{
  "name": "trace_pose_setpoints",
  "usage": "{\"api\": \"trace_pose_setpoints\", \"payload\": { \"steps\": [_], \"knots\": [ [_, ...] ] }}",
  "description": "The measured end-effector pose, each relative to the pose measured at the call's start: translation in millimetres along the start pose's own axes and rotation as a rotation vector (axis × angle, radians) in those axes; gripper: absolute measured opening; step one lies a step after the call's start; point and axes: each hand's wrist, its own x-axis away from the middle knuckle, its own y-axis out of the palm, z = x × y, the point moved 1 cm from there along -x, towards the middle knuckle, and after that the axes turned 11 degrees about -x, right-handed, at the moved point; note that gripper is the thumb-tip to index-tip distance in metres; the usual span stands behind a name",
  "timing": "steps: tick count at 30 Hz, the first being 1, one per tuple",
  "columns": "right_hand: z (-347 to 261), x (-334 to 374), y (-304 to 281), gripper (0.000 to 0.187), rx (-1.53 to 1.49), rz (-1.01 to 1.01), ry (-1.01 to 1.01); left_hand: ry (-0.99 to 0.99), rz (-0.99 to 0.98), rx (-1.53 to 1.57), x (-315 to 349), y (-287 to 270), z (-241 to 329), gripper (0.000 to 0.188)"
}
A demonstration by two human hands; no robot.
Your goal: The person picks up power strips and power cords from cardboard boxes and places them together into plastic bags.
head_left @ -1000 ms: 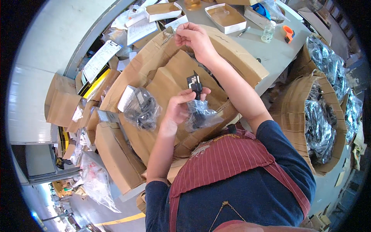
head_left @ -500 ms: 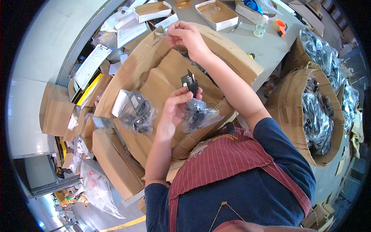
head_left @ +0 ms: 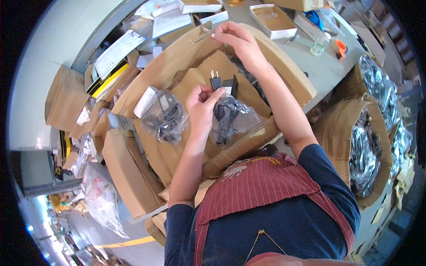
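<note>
My left hand (head_left: 200,105) is closed round a black power plug (head_left: 215,82), its metal prongs pointing away from me. Beside the plug, a black adapter block (head_left: 232,86) sticks out of a clear plastic bag (head_left: 242,118) holding coiled black cable, which hangs below the fingers. At the far rim of the large cardboard box (head_left: 177,49), my right hand (head_left: 243,43) is pinched on a small whitish bit, too small to name. Another bagged black cable (head_left: 165,116) lies left of my left hand, on the brown cardboard sheet (head_left: 202,73) inside the box.
On the right stands an open carton (head_left: 333,141) of bagged black items. A shallow white-edged box (head_left: 271,21), a clear bottle (head_left: 320,44) and an orange tape ring (head_left: 341,48) rest on the grey table (head_left: 306,62). Papers and a clipboard (head_left: 119,53) lie far left.
The plug in my left hand has turned, its prongs now pointing away, with the adapter block showing at its right. My right hand stays pinched near the far rim. The whole view has shifted.
</note>
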Motion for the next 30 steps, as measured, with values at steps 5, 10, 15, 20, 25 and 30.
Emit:
{"api": "trace_pose_setpoints", "payload": {
  "steps": [5, 10, 15, 20, 25, 30],
  "knots": [
    [-4.9, 8.1, 16.6, 0.008, 0.41, -0.377, -0.181, 0.038, 0.107, 0.001, -14.7, -18.8, -3.3, 0.018],
    [7.0, 14.1, 27.8, 0.006, 0.721, -0.558, -0.322, 0.037, 0.133, -0.047, -15.9, -20.1, -2.8, 0.018],
    [7.2, 13.9, 31.4, 0.007, 0.754, -0.585, -0.303, 0.043, 0.147, -0.064, -17.9, -22.8, -2.5, 0.018],
    [9.4, 14.1, 32.0, 0.01, 0.85, -0.581, -0.318, 0.046, 0.147, -0.033, -22.4, -22.1, -10.2, 0.019],
    [7.8, 17.0, 37.9, 0.013, 0.826, -0.568, -0.201, 0.041, 0.149, -0.091, -21.5, -23.7, -8.9, 0.02],
    [7.4, 18.2, 39.0, 0.014, 0.863, -0.587, -0.227, 0.057, 0.139, -0.126, -22.7, -24.2, -13.0, 0.02]
  ]
}}
